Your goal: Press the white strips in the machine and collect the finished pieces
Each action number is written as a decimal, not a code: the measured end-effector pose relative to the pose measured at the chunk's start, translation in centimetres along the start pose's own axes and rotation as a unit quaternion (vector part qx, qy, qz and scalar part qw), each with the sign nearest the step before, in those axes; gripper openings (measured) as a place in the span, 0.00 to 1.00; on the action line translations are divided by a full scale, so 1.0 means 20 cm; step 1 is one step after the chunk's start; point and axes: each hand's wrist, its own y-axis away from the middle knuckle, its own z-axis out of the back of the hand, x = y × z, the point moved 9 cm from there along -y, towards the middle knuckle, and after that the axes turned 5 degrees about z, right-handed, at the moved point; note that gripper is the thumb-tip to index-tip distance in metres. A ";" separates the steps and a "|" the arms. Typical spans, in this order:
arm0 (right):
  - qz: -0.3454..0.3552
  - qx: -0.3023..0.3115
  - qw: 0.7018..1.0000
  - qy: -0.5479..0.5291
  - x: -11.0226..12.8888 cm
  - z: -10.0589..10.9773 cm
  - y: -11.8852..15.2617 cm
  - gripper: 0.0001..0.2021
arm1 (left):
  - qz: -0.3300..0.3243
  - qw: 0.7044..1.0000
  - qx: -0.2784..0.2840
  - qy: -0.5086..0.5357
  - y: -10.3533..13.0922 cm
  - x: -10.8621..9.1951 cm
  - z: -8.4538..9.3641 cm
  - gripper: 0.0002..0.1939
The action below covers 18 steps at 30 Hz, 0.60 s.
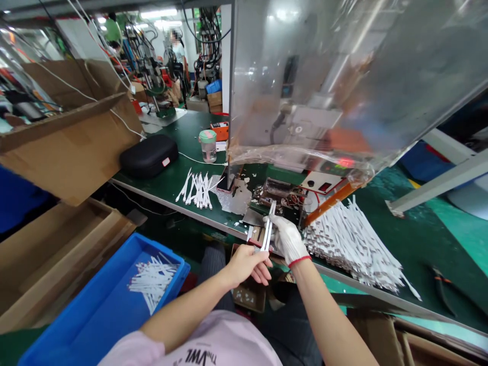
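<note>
Two short white cables (268,229) run side by side between my hands, their far ends pointing at a small soldering-type fixture (280,190) below a clear guard. My bare left hand (247,265) pinches their near ends between thumb and fingers. My right hand (287,239), in a white glove with a red cuff, is closed around them farther along. A large heap of similar white cables (351,244) lies to the right of my right hand. Left of the fixture, a smaller row of white cables (197,190) rests on the green bench (171,185).
A blue bin (114,315) with more white cables stands at lower left beside cardboard boxes (57,254). The clear guard (343,76) hangs over the fixture. A black case (148,155), a lidded cup (208,146) and pliers (444,290) lie on the bench. Another person (178,51) stands far behind.
</note>
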 end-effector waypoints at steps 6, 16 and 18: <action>-0.001 -0.014 1.000 -0.001 0.01 0.00 0.00 0.12 | 0.001 1.000 0.001 0.001 0.00 0.00 -0.01 0.27; 0.016 -0.014 1.000 0.003 0.05 0.01 -0.01 0.11 | 0.030 0.998 0.050 0.013 -0.02 0.02 -0.06 0.32; 0.027 -0.006 1.000 0.007 0.07 -0.01 -0.03 0.10 | 0.024 0.998 0.050 0.011 -0.03 0.01 -0.06 0.33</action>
